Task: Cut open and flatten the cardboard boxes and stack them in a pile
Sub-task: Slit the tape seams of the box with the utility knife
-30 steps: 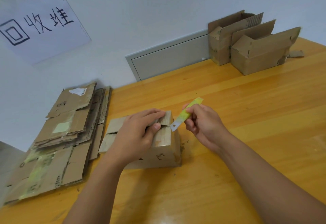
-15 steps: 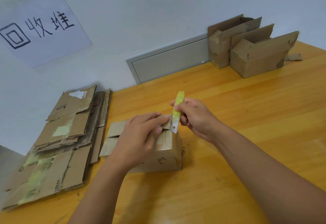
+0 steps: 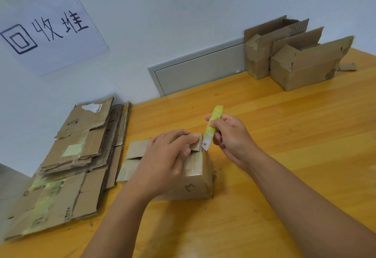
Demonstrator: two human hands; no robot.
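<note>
Cardboard box (image 3: 195, 184) mid-table, top mostly hidden under left hand (image 3: 162, 162), which pinches a flap. Right hand (image 3: 232, 137) grips green cutter (image 3: 212, 127) (blade tip at the flap edge, contact unclear).

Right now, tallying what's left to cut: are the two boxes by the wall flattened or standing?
Standing. Both boxes at the table's far corner keep their box shape, walls upright, top flaps raised open, uncut.
</note>
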